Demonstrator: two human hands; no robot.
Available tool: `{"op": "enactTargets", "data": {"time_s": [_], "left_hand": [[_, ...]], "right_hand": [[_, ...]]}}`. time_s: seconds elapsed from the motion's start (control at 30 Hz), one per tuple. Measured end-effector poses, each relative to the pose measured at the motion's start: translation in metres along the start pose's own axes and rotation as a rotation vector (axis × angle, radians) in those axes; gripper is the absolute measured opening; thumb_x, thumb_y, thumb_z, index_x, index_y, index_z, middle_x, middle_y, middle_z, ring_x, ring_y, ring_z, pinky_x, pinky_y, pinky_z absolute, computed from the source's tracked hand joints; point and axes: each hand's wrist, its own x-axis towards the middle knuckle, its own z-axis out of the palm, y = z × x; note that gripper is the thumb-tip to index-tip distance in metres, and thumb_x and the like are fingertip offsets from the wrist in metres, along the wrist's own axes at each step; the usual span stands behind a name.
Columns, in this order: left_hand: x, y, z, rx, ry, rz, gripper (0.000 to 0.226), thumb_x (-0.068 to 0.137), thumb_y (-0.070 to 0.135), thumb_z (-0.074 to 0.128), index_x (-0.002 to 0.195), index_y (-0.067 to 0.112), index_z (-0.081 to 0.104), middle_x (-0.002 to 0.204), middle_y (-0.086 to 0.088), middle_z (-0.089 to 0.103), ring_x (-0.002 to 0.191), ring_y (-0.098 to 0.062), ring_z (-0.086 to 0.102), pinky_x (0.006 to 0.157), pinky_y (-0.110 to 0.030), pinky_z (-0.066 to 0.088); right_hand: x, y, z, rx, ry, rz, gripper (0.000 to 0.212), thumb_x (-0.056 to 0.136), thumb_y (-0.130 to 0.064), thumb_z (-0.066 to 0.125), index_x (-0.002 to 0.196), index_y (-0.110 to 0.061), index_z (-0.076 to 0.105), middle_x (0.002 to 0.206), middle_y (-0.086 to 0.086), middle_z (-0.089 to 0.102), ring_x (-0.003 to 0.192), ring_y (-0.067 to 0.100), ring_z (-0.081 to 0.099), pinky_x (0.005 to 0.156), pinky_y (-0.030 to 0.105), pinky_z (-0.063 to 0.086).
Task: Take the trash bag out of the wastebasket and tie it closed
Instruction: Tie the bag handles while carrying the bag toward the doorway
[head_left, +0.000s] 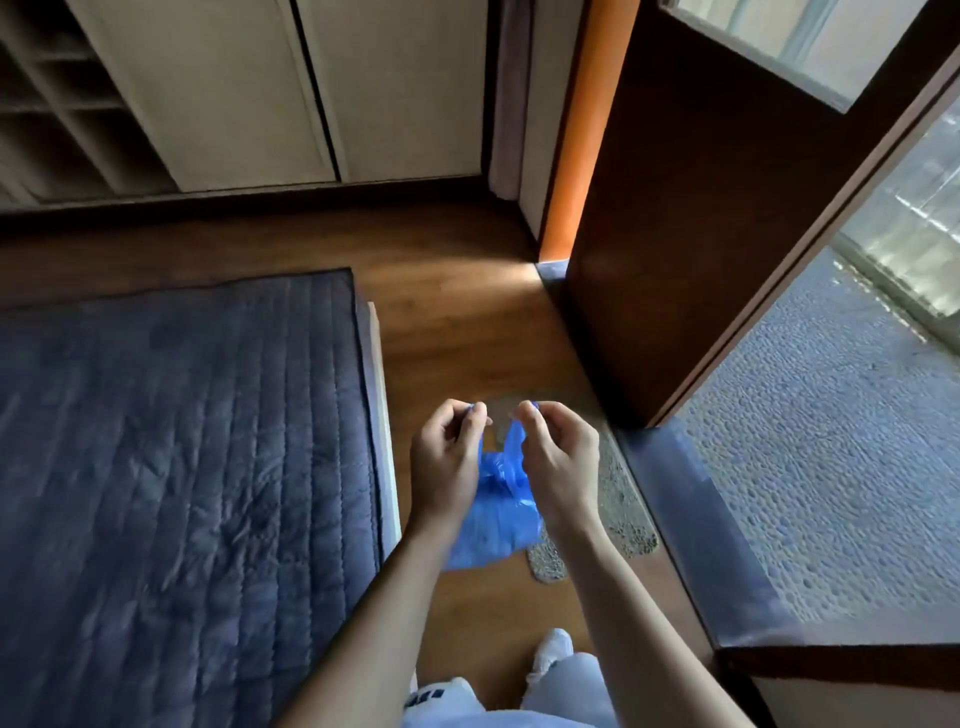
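A blue plastic trash bag (496, 512) hangs in the air between my two hands, above the wooden floor. My left hand (445, 462) pinches one upper end of the bag between its fingertips. My right hand (558, 457) pinches the other upper end, a short gap away. The bag's neck is bunched and twisted just below the fingers. Its lower part bulges between my wrists. No wastebasket is in view.
A bed with a dark blue quilt (176, 447) fills the left side. A small speckled mat (618, 514) lies on the floor under the bag. An open wooden door (691, 218) and a raised threshold (691, 519) stand to the right. White cabinets (311, 88) line the far wall.
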Motion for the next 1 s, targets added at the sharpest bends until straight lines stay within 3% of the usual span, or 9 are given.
{"op": "enactTargets", "data": {"time_s": [0.33, 0.57, 0.7, 0.83, 1.0], "left_hand": [[0.078, -0.017, -0.004, 0.039, 0.126, -0.024, 0.023, 0.097, 0.017, 0.059, 0.078, 0.003, 0.061, 0.051, 0.015, 0.054, 0.052, -0.006, 0.046, 0.056, -0.030, 0.036], [0.184, -0.016, 0.045, 0.058, 0.173, -0.026, 0.025, 0.097, 0.019, 0.060, 0.078, 0.002, 0.061, 0.053, 0.015, 0.056, 0.054, -0.007, 0.047, 0.056, -0.027, 0.036], [0.252, -0.014, 0.078, 0.044, 0.237, -0.022, 0.026, 0.090, 0.029, 0.059, 0.074, 0.009, 0.062, 0.053, 0.014, 0.056, 0.053, -0.008, 0.048, 0.058, -0.029, 0.034], [0.307, -0.013, 0.107, 0.026, 0.275, -0.008, 0.026, 0.088, 0.025, 0.058, 0.072, 0.005, 0.060, 0.046, 0.014, 0.052, 0.046, -0.005, 0.042, 0.052, -0.027, 0.030], [0.348, -0.024, 0.129, 0.038, 0.233, -0.089, 0.026, 0.086, 0.032, 0.059, 0.070, 0.012, 0.061, 0.047, 0.014, 0.051, 0.048, -0.009, 0.042, 0.054, -0.029, 0.031]], "right_hand": [[0.078, 0.005, 0.053, 0.028, -0.147, -0.006, 0.030, 0.091, -0.030, 0.060, 0.070, -0.009, 0.062, 0.054, -0.004, 0.041, 0.053, 0.012, 0.035, 0.050, 0.035, 0.032], [0.201, 0.003, 0.070, 0.043, -0.197, -0.037, 0.034, 0.090, -0.029, 0.060, 0.072, 0.000, 0.060, 0.055, 0.001, 0.039, 0.053, 0.013, 0.033, 0.050, 0.034, 0.030], [0.281, -0.006, 0.074, 0.049, -0.255, -0.044, 0.029, 0.089, -0.027, 0.062, 0.070, -0.005, 0.060, 0.052, -0.006, 0.040, 0.052, 0.011, 0.034, 0.050, 0.031, 0.030], [0.346, -0.012, 0.079, 0.069, -0.264, -0.026, 0.027, 0.090, -0.022, 0.063, 0.070, -0.005, 0.060, 0.048, -0.013, 0.040, 0.051, 0.008, 0.034, 0.051, 0.030, 0.031], [0.392, -0.007, 0.091, 0.087, -0.302, -0.002, 0.028, 0.093, -0.018, 0.060, 0.075, 0.003, 0.061, 0.055, -0.003, 0.043, 0.053, 0.008, 0.037, 0.050, 0.028, 0.033]]}}
